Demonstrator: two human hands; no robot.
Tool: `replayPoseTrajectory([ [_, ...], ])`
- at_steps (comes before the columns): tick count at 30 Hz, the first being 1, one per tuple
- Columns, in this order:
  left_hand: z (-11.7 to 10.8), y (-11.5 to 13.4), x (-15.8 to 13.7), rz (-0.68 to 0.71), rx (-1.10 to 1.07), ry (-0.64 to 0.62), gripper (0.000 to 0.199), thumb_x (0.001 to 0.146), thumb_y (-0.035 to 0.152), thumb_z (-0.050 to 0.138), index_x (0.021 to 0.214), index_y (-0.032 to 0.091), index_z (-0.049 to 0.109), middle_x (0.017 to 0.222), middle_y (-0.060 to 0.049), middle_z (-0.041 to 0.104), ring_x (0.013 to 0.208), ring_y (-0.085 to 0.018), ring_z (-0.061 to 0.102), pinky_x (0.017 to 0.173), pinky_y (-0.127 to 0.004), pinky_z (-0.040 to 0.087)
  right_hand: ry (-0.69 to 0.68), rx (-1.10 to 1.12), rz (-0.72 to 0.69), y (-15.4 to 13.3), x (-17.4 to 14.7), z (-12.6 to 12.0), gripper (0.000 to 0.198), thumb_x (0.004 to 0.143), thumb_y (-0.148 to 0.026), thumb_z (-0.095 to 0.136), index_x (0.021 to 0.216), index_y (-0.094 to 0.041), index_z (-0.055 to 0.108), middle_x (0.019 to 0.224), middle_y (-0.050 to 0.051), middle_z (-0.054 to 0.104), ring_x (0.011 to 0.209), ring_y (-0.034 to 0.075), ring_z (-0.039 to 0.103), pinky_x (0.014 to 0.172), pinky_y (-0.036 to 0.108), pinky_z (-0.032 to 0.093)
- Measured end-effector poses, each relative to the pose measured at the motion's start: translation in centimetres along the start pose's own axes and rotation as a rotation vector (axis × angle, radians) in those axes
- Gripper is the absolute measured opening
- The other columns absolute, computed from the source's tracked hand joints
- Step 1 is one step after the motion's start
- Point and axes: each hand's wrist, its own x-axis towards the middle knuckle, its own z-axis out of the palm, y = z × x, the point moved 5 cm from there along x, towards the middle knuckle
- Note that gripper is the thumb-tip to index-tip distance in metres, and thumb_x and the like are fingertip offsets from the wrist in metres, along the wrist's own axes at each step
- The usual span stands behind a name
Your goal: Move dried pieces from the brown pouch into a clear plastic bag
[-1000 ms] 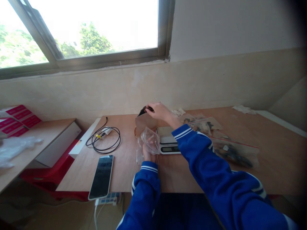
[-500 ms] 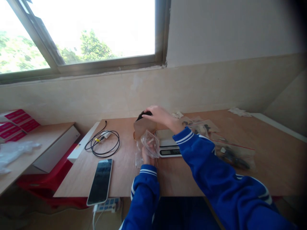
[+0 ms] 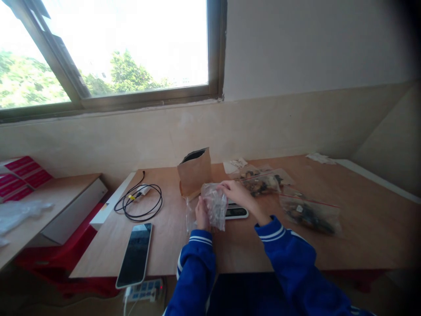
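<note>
A clear plastic bag (image 3: 215, 206) hangs between my two hands above the desk. My left hand (image 3: 201, 214) is closed on its left side. My right hand (image 3: 232, 189) pinches its upper right edge. Just behind stands a brown paper bag (image 3: 195, 173), upright with its dark mouth open, touched by neither hand. Under my right wrist, a white digital scale (image 3: 237, 213) is mostly covered by my hand and the plastic. Another piece of clear plastic (image 3: 190, 219) lies by my left wrist.
Zip bags with brown and dark pieces (image 3: 261, 182) lie right of the scale, and another zip bag (image 3: 309, 217) lies nearer. Left are a phone (image 3: 135, 254) on a charging cord and a coiled black cable (image 3: 161, 197). A power strip (image 3: 148, 289) sits below the desk edge.
My right hand has left the paper bag's mouth and come down to the plastic bag's edge. The plastic bag has been lifted and spread a little, and the view has shifted slightly.
</note>
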Motion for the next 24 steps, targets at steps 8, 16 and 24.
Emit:
replayPoseTrajectory([
  [8, -1.0, 4.6, -1.4, 0.306, 0.311, 0.004, 0.044, 0.076, 0.057, 0.061, 0.086, 0.014, 0.068, 0.063, 0.003, 0.056, 0.057, -0.008, 0.048, 0.054, -0.019, 0.038, 0.099, 0.597, 0.144, 2.0, -2.3, 1.9, 0.040, 0.087, -0.055, 0.045, 0.098, -0.020, 0.060, 0.078, 0.005, 0.069, 0.060, 0.017, 0.062, 0.048, 0.025, 0.045],
  [16, -5.9, 4.9, -1.0, 0.170, 0.642, 0.165, 0.042, 0.075, 0.052, 0.059, 0.086, 0.012, 0.062, 0.061, 0.002, 0.052, 0.050, -0.011, 0.047, 0.049, -0.024, 0.038, -0.030, 0.773, 0.236, 2.2, -4.3, 10.1, 0.026, 0.078, -0.025, 0.060, 0.101, -0.021, 0.049, 0.073, -0.002, 0.063, 0.051, 0.012, 0.055, 0.046, 0.022, 0.043],
  [24, 3.4, 13.8, -9.6, 0.819, 1.071, -0.056, 0.020, 0.082, 0.013, 0.040, 0.084, 0.018, 0.060, 0.084, -0.007, 0.063, 0.080, -0.018, 0.060, 0.074, -0.033, 0.050, 0.230, 0.349, 0.085, 0.4, -3.4, 10.4, 0.029, 0.077, -0.024, 0.060, 0.105, -0.021, 0.053, 0.078, 0.003, 0.062, 0.076, 0.023, 0.062, 0.070, 0.035, 0.049],
])
